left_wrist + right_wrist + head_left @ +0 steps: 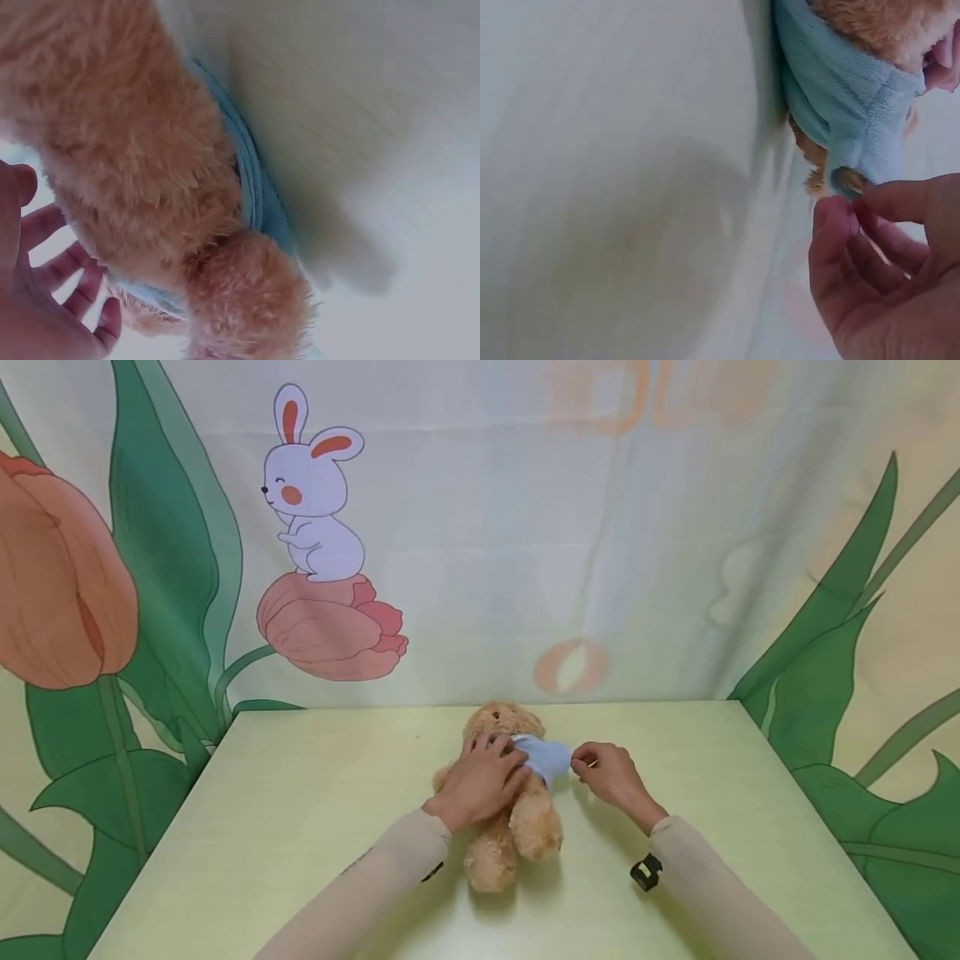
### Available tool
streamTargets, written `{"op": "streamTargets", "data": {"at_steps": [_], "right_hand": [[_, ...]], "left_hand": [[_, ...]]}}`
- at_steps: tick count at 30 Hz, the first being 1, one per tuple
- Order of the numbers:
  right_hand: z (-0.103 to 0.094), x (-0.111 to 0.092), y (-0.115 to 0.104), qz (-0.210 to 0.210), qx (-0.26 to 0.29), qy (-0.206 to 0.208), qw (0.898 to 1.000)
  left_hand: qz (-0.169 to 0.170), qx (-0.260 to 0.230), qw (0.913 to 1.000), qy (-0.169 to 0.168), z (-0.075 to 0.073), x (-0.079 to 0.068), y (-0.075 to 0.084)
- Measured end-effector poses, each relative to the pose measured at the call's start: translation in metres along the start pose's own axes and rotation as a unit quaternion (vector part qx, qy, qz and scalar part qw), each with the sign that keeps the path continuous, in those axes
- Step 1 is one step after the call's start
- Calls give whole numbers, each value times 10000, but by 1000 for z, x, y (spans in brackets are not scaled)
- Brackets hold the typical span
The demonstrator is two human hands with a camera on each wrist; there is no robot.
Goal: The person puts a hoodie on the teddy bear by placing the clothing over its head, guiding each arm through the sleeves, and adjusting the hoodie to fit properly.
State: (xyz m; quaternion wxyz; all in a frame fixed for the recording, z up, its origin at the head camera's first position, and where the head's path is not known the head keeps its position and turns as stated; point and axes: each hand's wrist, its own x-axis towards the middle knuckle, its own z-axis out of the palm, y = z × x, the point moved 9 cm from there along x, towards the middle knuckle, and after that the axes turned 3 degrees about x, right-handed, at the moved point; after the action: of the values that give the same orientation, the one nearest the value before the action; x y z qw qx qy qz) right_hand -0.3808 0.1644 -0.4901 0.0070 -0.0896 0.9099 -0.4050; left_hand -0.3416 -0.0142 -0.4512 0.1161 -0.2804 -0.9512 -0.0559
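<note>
A light-brown teddy bear point(491, 852) lies on its back on the table, its head away from me, wearing a small blue shirt point(543, 756). Over the bear's chest rests my left hand point(480, 781) with fingers spread; the left wrist view has this hand point(56, 277) beside the fur. At the bear's right side in the head view, my right hand point(611, 777) pinches the end of the shirt's sleeve, pulled outward. Close up in the right wrist view, thumb and fingertips meet at the sleeve cuff point(846, 161), with brown fur showing inside the opening.
The pale green-yellow table point(300, 793) extends around the bear. Behind it hangs a cloth backdrop point(480, 527) printed with a white rabbit, tulips and leaves. A small black device point(647, 872) sits by the right sleeve's cuff.
</note>
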Motion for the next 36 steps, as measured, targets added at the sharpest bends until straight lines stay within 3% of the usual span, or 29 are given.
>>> {"op": "streamTargets", "data": {"at_steps": [5,9,13,18,23,27,36], "right_hand": [[14,3,10,288,1006,-208,9943],[16,5,13,379,1418,-180,9890],[16,6,16,412,1651,-228,9851],[17,8,10,146,1413,-305,9894],[12,11,1,-282,654,64,9974],[7,12,2,-268,409,290,9984],[4,13,12,7,581,132,9982]], "left_hand": [[447,18,9990,-33,3,7,5],[745,181,9970,53,7,6,10],[932,444,9946,-65,14,3,13],[978,579,9932,-241,21,3,13],[943,526,9937,-293,25,5,15],[934,553,9938,-247,24,6,17],[881,591,9943,-69,20,2,18]]}}
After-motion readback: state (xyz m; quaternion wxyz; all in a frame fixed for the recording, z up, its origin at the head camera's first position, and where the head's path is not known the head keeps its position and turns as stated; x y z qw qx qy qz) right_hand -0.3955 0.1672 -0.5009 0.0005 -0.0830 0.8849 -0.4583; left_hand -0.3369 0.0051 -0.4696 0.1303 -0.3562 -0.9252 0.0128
